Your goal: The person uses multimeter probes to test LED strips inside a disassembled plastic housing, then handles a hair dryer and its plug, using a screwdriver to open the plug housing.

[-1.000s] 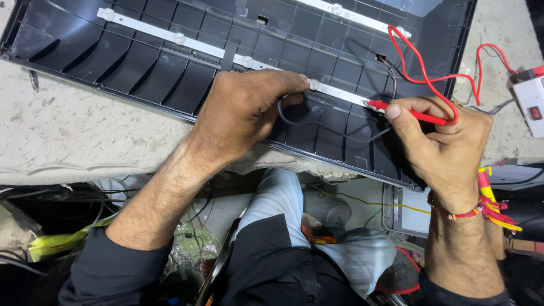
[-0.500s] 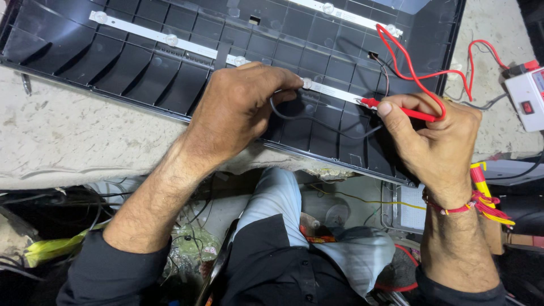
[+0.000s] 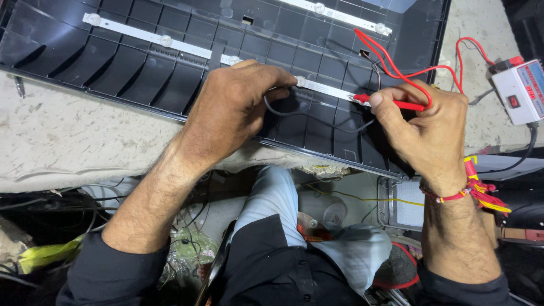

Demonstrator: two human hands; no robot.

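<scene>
A black ribbed plastic back panel [image 3: 130, 73] lies on a pale worktop, with white light strips [image 3: 141, 35] fixed across it. My left hand [image 3: 232, 110] rests on the panel, fingers pinched on a black probe lead [image 3: 306, 113] against the middle strip [image 3: 328, 88]. My right hand [image 3: 422, 127] grips a red probe [image 3: 391, 103], its tip touching the same strip a little further right. A red wire [image 3: 408, 71] loops from the probe toward a small white tester box [image 3: 518, 90] at the right edge.
The worktop's pale surface [image 3: 62, 141] runs along the panel's near edge. Below it are my knees, tangled wires [image 3: 187, 243], a yellow bag [image 3: 45, 255] and a white lamp panel [image 3: 408, 209]. A second light strip [image 3: 340, 14] sits at the panel's far side.
Both hands stay on the middle strip; the view has shifted slightly, with the panel and hands sitting a little higher in the frame.
</scene>
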